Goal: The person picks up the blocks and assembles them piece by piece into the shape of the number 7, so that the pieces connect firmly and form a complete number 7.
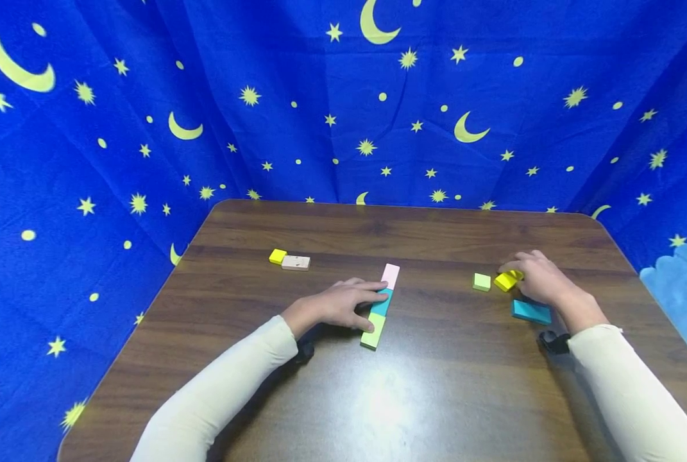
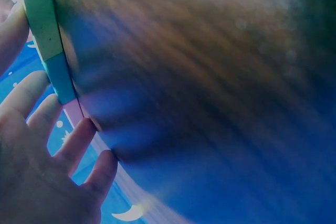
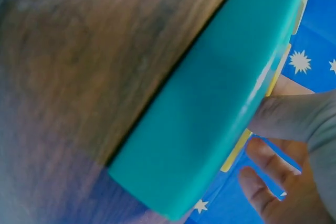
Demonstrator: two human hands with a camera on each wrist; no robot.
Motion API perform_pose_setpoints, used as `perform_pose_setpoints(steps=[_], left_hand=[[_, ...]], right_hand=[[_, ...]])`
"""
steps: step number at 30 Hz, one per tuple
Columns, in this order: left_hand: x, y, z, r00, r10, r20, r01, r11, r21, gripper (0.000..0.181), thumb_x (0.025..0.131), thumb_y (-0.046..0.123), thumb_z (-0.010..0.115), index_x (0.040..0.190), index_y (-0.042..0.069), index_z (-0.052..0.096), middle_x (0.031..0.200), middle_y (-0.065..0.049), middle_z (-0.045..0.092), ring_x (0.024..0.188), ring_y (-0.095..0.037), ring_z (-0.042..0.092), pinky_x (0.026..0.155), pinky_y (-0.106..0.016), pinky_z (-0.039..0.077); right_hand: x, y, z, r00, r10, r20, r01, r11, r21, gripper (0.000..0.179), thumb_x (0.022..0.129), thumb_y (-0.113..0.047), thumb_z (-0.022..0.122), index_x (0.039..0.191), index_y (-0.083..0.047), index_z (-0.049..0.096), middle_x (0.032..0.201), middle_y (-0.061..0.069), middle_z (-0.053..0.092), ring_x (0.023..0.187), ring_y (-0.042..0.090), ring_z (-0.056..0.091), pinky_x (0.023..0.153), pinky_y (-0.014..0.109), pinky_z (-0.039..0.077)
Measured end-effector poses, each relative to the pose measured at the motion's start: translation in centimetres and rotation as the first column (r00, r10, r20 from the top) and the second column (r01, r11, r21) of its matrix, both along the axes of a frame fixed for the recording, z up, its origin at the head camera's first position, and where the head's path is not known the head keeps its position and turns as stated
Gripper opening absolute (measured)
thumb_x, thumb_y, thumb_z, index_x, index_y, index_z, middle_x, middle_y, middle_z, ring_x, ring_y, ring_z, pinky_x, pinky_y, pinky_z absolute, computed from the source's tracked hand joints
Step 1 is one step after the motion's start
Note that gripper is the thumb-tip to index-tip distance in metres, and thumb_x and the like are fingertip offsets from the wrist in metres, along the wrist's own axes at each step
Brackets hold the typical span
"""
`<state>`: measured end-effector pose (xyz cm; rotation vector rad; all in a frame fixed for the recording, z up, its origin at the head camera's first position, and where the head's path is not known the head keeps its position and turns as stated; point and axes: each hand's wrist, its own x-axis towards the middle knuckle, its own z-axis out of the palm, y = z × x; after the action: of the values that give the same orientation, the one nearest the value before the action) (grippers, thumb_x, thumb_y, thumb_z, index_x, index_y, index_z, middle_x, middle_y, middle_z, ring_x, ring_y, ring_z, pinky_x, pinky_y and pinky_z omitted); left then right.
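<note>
Three blocks lie end to end in a row on the table: pink (image 1: 391,274), blue (image 1: 380,307) and light green (image 1: 373,335). My left hand (image 1: 344,304) rests along the left side of this row, its thumb at the light green block and its extended fingers touching the blue and pink ones. Over to the right, my right hand (image 1: 542,279) pinches a yellow block (image 1: 505,282) between thumb and fingers. A small light green block (image 1: 482,282) sits just left of it. The teal block (image 3: 207,98) lies under my right wrist and fills much of the right wrist view.
At the back left, a yellow block (image 1: 278,256) stands against a speckled pale block (image 1: 296,262). The brown wooden table (image 1: 435,372) ends at a blue curtain (image 1: 297,141) with moons and stars. A light blue fabric thing (image 1: 684,282) lies beyond the right edge.
</note>
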<state>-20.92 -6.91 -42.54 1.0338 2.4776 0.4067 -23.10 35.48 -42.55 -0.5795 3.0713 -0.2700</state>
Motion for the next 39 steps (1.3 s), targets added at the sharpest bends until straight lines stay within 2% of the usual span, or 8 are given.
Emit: perform_pose_setpoints(steps=[4,10,16,23,28,35,39], left_hand=[[-0.1,0.0,0.0,1.000,-0.004,0.001,0.004,1.000,0.005,0.072,0.092,0.044,0.068,0.154,0.027,0.036,0.167,0.012,0.017,0.152,-0.025,0.024,0.121,-0.054,0.024],[-0.1,-0.2,-0.1,1.000,-0.007,0.007,0.007,1.000,0.014,0.071,0.092,0.043,0.068,0.154,0.027,0.036,0.167,0.012,0.018,0.153,-0.025,0.023,0.121,-0.054,0.024],[-0.2,-0.3,-0.2,1.000,-0.008,0.008,0.008,1.000,0.006,0.072,0.092,0.044,0.067,0.154,0.029,0.034,0.167,0.014,0.016,0.153,-0.024,0.022,0.122,-0.054,0.023],[-0.3,-0.3,-0.2,1.000,-0.016,0.012,0.016,1.000,0.013,0.072,0.092,0.044,0.067,0.154,0.028,0.035,0.168,0.013,0.016,0.153,-0.025,0.023,0.121,-0.055,0.024],[-0.2,-0.3,-0.2,1.000,-0.016,0.008,0.016,1.000,0.011,0.072,0.092,0.044,0.067,0.155,0.029,0.034,0.168,0.013,0.015,0.153,-0.025,0.022,0.121,-0.055,0.023],[-0.2,-0.2,-0.2,1.000,-0.012,0.013,0.012,1.000,0.003,0.072,0.093,0.044,0.067,0.155,0.029,0.034,0.168,0.013,0.015,0.154,-0.025,0.021,0.122,-0.055,0.022],[-0.2,-0.3,-0.1,1.000,-0.014,0.009,0.014,1.000,0.001,0.072,0.093,0.045,0.066,0.155,0.029,0.034,0.168,0.013,0.015,0.153,-0.025,0.021,0.121,-0.054,0.023]], right_hand=[[0.0,0.0,0.2,0.999,-0.021,0.026,0.020,0.999,0.028,0.043,0.076,0.011,0.057,0.113,-0.005,0.072,0.124,0.032,0.062,0.115,0.054,0.052,0.093,0.071,0.041],[0.0,-0.1,0.5,0.998,-0.019,0.067,0.016,0.999,0.032,0.043,0.076,0.013,0.057,0.114,-0.002,0.071,0.128,0.037,0.057,0.119,0.059,0.049,0.101,0.071,0.039],[-0.2,0.3,0.9,0.994,-0.039,0.105,0.034,0.998,0.049,0.042,0.084,0.005,0.062,0.125,0.000,0.066,0.136,0.041,0.048,0.124,0.062,0.044,0.103,0.072,0.036],[-0.7,0.8,2.1,0.999,0.030,0.018,-0.030,0.999,0.039,0.042,0.085,0.000,0.068,0.126,0.003,0.063,0.121,0.035,0.059,0.110,0.054,0.057,0.092,0.067,0.046],[-1.3,0.7,3.3,0.999,0.038,-0.010,-0.038,0.998,0.049,0.043,0.085,0.000,0.069,0.127,0.003,0.063,0.118,0.033,0.061,0.107,0.052,0.058,0.090,0.065,0.047],[-2.1,-0.5,4.3,0.999,0.044,0.000,-0.044,0.996,0.084,0.043,0.086,0.001,0.067,0.128,0.002,0.063,0.128,0.039,0.055,0.117,0.058,0.052,0.097,0.068,0.043],[-2.9,-2.0,4.5,0.998,0.056,0.004,-0.056,0.995,0.088,0.042,0.086,0.000,0.067,0.128,0.000,0.064,0.127,0.032,0.058,0.117,0.052,0.054,0.096,0.065,0.046]])
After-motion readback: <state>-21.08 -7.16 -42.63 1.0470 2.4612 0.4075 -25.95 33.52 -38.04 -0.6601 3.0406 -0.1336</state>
